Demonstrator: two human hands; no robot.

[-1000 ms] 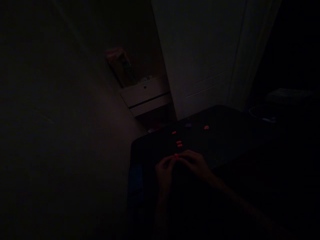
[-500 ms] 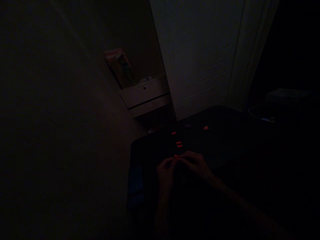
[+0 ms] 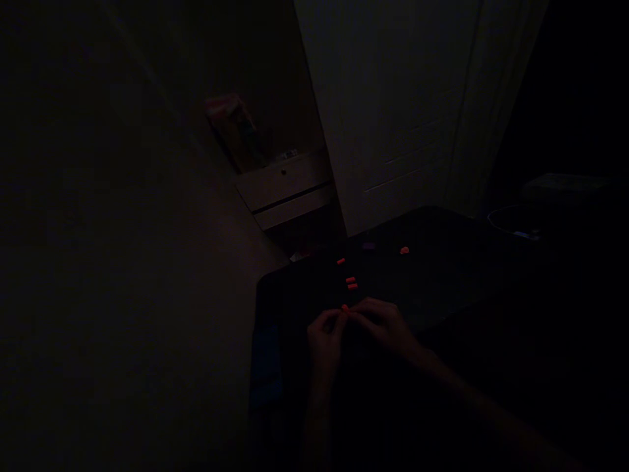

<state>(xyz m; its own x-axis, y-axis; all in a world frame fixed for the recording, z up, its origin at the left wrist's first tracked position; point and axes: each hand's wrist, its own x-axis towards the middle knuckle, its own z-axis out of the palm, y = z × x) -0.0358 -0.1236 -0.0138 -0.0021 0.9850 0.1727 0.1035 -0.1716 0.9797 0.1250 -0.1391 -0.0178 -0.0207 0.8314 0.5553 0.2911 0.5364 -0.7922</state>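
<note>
The scene is very dark. Between the fingertips of both hands is a small glowing orange-red piece (image 3: 344,307), its exact kind too dim to make out. My left hand (image 3: 326,333) pinches it from the left, and my right hand (image 3: 381,317) pinches it from the right. Just beyond the hands, two short orange-red sticks (image 3: 352,286) lie side by side on the dark table (image 3: 417,288). A third orange-red stick (image 3: 341,261) lies farther back. To its right sits an orange-red lump (image 3: 404,250).
A small dark purple block (image 3: 368,246) lies near the table's far edge. On the left edge is a blue object (image 3: 266,367). A thin cable (image 3: 506,210) and a pale box (image 3: 565,183) are at the right. Behind stand a white door (image 3: 393,98) and a drawer unit (image 3: 285,187).
Both hands stay almost in place, still pinching the orange-red piece. The view shifts very slightly and the purple block shows a little more clearly.
</note>
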